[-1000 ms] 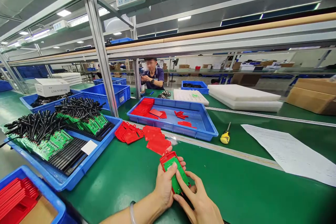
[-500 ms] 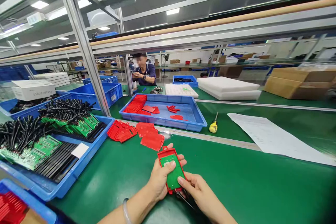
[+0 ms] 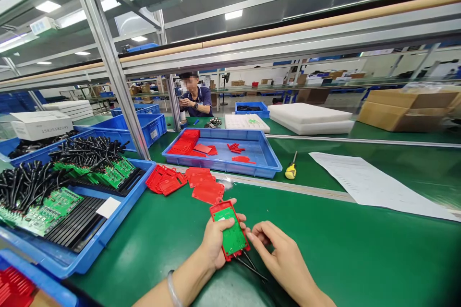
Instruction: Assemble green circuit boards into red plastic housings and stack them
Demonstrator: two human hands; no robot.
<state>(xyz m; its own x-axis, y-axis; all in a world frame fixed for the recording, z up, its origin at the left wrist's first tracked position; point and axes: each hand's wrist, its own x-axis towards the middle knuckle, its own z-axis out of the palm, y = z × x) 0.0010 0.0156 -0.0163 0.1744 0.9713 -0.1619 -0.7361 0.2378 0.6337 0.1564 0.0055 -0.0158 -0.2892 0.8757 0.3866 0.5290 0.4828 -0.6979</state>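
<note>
My left hand (image 3: 215,242) grips a red plastic case (image 3: 228,230) with a green circuit board seated in it, thumb pressed on the board's upper part. Thin black wires (image 3: 248,265) trail from the case's lower end onto the green mat. My right hand (image 3: 279,254) hovers just right of the case, fingers curled and apart, holding nothing. Loose red case halves (image 3: 190,182) lie just beyond my hands.
A blue tray (image 3: 68,192) of green boards with black cables sits at left. Another blue tray (image 3: 223,151) holds red parts ahead. A yellow-handled screwdriver (image 3: 291,169) and a paper sheet (image 3: 374,187) lie to the right. A person (image 3: 194,98) works at the far side.
My right hand has come off the circuit board and drawn to the right of the case. The left hand keeps its hold and the view has shifted slightly.
</note>
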